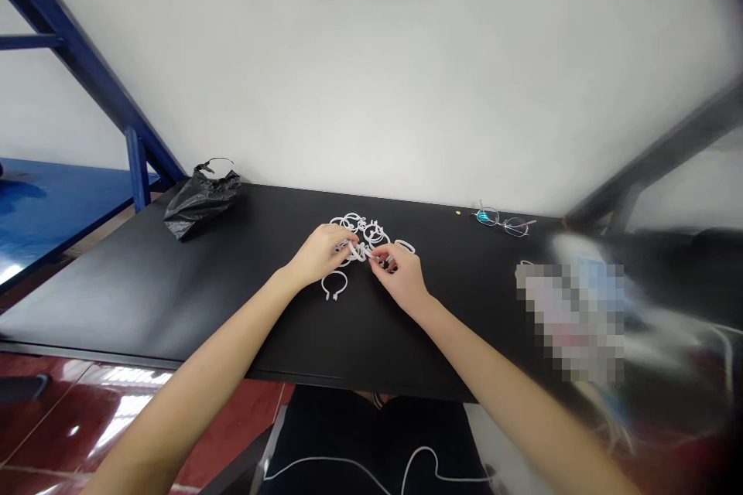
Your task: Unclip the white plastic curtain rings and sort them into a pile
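Note:
A small heap of white plastic rings (364,230) lies near the middle of a black table (145,286). My left hand (321,253) and my right hand (400,274) meet at the heap's near side. Both are pinched on a white ring (358,250) held between them. One open ring (335,285) lies apart on the table, just below my left hand. Another ring (405,246) rests beside my right hand's knuckles.
A crumpled black plastic bag (200,199) sits at the table's far left. A pair of glasses (501,221) lies at the far right by the white wall. A blurred-out patch covers things at the right edge. A blue metal frame (93,77) rises on the left.

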`<action>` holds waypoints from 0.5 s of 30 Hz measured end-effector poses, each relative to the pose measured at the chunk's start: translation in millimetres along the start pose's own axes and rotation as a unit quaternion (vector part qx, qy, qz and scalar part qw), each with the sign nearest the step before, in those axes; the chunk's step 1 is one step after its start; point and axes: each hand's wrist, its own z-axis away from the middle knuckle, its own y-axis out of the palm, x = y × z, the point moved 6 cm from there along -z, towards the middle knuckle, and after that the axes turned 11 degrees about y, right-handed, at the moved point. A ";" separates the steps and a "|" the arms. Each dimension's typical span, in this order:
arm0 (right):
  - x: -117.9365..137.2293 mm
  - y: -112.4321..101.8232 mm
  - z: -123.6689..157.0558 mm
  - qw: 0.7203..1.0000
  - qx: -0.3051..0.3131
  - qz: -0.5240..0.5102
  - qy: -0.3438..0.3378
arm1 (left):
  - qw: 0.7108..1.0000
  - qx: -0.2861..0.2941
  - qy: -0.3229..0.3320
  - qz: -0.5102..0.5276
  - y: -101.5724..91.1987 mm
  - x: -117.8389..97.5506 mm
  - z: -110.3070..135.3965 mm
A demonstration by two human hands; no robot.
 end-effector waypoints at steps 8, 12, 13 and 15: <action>2.0 -8.0 0.8 0.997 -0.045 -0.056 0.008 | 0.980 -0.108 -0.125 0.114 -6.1 13.6 4.2; 2.1 -10.5 0.8 0.996 -0.061 -0.065 0.007 | 0.970 -0.126 -0.137 0.159 -6.2 15.4 4.8; 1.8 -11.1 0.6 0.996 -0.065 -0.068 0.008 | 0.972 -0.123 -0.127 0.156 -6.3 14.4 4.3; 0.5 -12.0 0.0 0.994 -0.073 -0.076 0.013 | 0.981 -0.104 -0.094 0.134 -5.4 10.7 2.7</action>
